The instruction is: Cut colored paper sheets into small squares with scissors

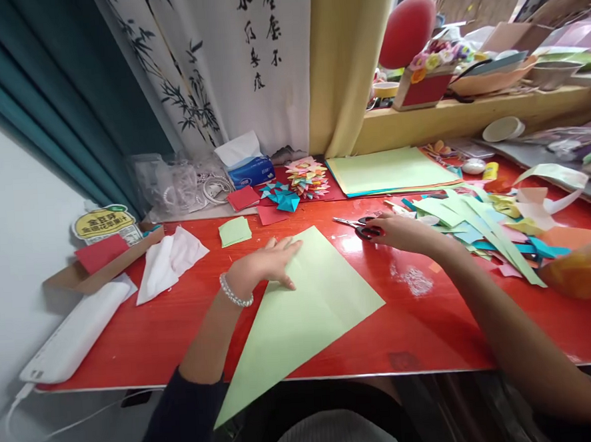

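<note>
A large pale green sheet of paper (311, 307) lies slantwise on the red table (163, 342), one corner hanging past the front edge. My left hand (272, 259) rests on its upper left side with the fingers spread. Black-handled scissors (348, 223) lie flat to the right of the sheet, blades pointing left. My right hand (389, 232) is at their handles, its fingers partly hidden and closed on them.
Green, blue and orange paper scraps (480, 220) pile up at the right. Stacked coloured sheets (392, 170), folded paper pieces (307, 178), green squares (235, 231) and a tissue pack (252, 172) line the back. A tissue (170, 258) and white power strip (82, 334) lie left.
</note>
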